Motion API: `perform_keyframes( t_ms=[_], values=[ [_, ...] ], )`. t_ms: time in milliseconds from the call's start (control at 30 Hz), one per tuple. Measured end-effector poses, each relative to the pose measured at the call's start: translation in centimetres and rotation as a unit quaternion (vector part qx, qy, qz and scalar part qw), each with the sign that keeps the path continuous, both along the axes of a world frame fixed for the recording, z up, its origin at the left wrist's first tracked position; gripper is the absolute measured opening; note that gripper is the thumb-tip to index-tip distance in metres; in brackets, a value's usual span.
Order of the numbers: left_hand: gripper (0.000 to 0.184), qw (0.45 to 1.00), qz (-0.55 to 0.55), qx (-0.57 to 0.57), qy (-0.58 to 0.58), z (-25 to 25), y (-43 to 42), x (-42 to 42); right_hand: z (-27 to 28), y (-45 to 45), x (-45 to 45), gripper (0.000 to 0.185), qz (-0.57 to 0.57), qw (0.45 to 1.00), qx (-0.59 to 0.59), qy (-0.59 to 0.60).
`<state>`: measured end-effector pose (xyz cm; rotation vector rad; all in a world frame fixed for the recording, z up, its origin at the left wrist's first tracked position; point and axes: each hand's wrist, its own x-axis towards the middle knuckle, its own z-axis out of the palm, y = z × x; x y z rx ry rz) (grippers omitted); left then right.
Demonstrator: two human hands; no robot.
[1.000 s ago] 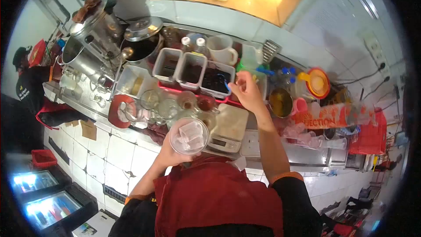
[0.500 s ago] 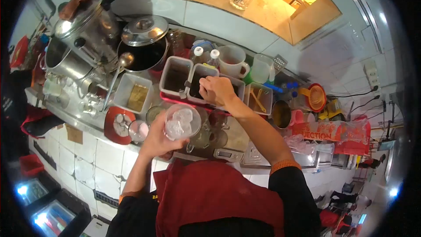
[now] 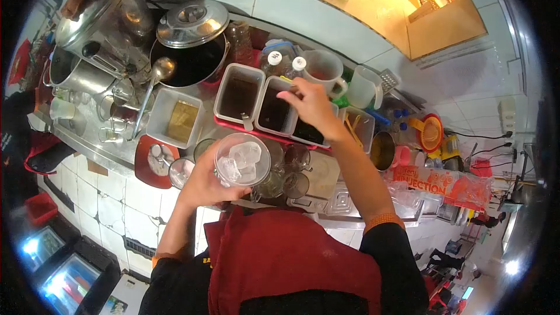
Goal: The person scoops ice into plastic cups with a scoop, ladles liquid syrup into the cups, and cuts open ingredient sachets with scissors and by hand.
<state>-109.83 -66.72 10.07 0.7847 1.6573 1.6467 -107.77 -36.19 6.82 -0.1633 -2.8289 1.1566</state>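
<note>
My left hand (image 3: 201, 184) is wrapped round a clear plastic cup (image 3: 265, 166) with several ice cubes (image 3: 242, 160) in it, held above the front of the counter. My right hand (image 3: 312, 105) is over the middle white tub (image 3: 273, 108) of dark contents. Its fingers are curled and its thumb points left; what they hold, if anything, is hidden. To the left stands another white tub (image 3: 239, 93) of dark liquid, with a third dark-filled tub (image 3: 308, 131) partly under my right wrist.
A lidded pot (image 3: 192, 61) and a ladle (image 3: 154, 84) are at the back left. A tub of yellowish liquid (image 3: 182, 122) and a red tray (image 3: 153, 166) sit nearer. Glass mugs (image 3: 297, 157) crowd the front. Two white-capped bottles (image 3: 274, 61) and a measuring jug (image 3: 322, 67) stand behind.
My right hand has risen slightly and moved right, and its thumb now stands out from the curled fingers. My left hand still holds the cup of ice. The camera view has shifted.
</note>
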Motion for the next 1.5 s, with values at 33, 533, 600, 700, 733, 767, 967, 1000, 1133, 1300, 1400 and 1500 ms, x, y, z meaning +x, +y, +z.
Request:
perform_keyframes(
  t_ms=[33,533,600,700,733,767,967,1000,1133,1300,1400,1500],
  values=[
    [0.084,1.000,0.011,0.004,0.011,-0.5,0.1,0.1,0.2,0.5,0.5,0.030,-0.012,0.999,0.015,0.029],
    [0.065,0.997,-0.009,-0.077,-0.021,-1.2,3.4,2.7,3.4,3.5,1.8,0.028,-0.201,0.965,-0.152,0.067],
    [0.065,0.996,0.002,-0.085,-0.039,-1.2,3.8,3.0,6.1,3.2,2.0,0.029,-0.203,0.966,-0.147,0.070],
    [0.065,0.996,0.023,-0.063,-0.055,-1.7,4.5,3.4,8.6,3.3,2.2,0.030,-0.188,0.965,-0.160,0.092],
    [0.065,0.996,0.023,-0.063,-0.052,-1.8,4.7,3.4,9.6,3.4,2.2,0.030,-0.187,0.964,-0.160,0.096],
    [0.067,0.998,0.020,-0.051,-0.044,-1.9,5.0,3.3,10.7,3.5,2.3,0.031,-0.187,0.968,-0.139,0.092],
    [0.073,0.999,0.026,-0.029,-0.025,-1.6,6.8,2.6,16.7,3.7,2.2,0.033,-0.196,0.971,-0.086,0.105],
    [0.074,0.999,0.021,-0.025,-0.024,-1.4,7.2,2.3,17.9,3.6,2.3,0.034,-0.198,0.972,-0.082,0.095],
    [0.075,0.999,0.011,0.010,-0.045,-2.2,8.3,1.3,21.7,3.3,2.9,0.034,-0.176,0.973,-0.096,0.112],
    [0.076,0.999,0.024,0.045,0.003,-0.9,9.4,0.7,24.8,1.8,4.7,0.034,-0.164,0.976,-0.061,0.131],
    [0.077,0.997,0.017,0.074,0.004,-0.2,9.9,0.5,25.2,0.4,6.0,0.032,-0.161,0.968,-0.090,0.169],
    [0.078,0.995,0.014,0.094,-0.004,-0.3,10.2,0.4,25.0,-0.4,7.4,0.026,-0.152,0.964,-0.074,0.206]
  ],
)
